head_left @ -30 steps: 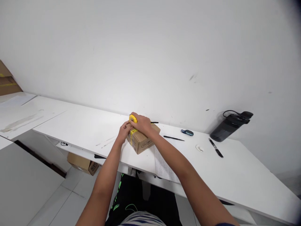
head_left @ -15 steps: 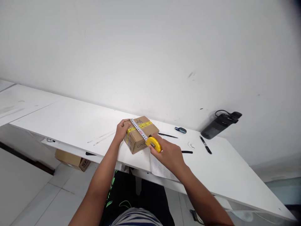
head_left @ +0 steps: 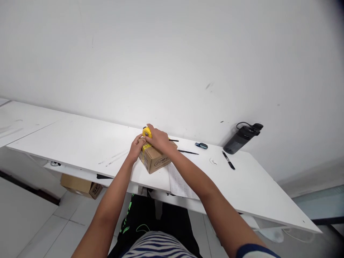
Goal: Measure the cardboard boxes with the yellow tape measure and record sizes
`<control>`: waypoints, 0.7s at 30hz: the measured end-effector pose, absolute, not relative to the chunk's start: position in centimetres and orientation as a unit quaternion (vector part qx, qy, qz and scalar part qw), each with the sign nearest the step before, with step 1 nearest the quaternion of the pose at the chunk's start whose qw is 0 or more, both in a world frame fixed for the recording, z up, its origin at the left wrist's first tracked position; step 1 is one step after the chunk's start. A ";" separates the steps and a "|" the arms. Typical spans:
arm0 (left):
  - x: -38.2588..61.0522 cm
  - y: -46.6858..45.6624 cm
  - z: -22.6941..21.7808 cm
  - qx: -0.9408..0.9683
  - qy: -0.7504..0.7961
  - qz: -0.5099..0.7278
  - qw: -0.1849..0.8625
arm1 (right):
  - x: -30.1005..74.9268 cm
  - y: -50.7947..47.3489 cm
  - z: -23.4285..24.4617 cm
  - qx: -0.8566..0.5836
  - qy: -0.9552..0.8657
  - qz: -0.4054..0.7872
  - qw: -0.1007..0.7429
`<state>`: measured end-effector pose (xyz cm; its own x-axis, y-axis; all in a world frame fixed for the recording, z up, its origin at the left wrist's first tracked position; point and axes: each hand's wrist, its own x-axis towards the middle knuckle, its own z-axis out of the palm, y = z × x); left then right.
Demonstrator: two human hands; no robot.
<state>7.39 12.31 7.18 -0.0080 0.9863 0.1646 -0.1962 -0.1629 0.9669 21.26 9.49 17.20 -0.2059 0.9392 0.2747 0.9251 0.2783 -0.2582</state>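
Observation:
A small cardboard box (head_left: 154,159) with yellow tape and handwriting sits near the front edge of the white table. At its far-left corner, my left hand (head_left: 136,147) is closed on the box with bent fingers, close to the tape measure. My right hand (head_left: 158,138) grips the yellow tape measure (head_left: 147,132) and holds it at the box's far-left end. The right hand and forearm cover much of the box top. No drawn-out blade is visible; whether the left fingers touch its tip is hidden.
A paper sheet (head_left: 180,182) lies right of the box. Behind it are a black pen (head_left: 188,152) and a dark key fob (head_left: 201,145). Further right are a marker (head_left: 228,160) and a dark bottle (head_left: 242,139) by the wall. Another carton (head_left: 77,184) shows below the tabletop.
My right hand has carried the tape measure from the box's near-right edge to its far-left end. The blade stretched across the top is no longer seen. My left hand stays at its corner.

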 end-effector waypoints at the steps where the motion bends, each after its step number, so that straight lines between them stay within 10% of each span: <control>1: 7.2 12.2 7.1 0.486 0.399 0.584 0.513 | 21.1 10.3 17.5 -0.595 -0.780 0.030 0.190; 10: 2.5 8.3 3.9 0.424 0.343 0.656 0.522 | 27.6 10.2 16.4 -0.544 -0.629 0.224 0.509; 21: 5.9 9.0 6.3 0.391 0.417 0.662 0.484 | 34.4 0.1 4.5 -0.555 -0.318 0.367 0.675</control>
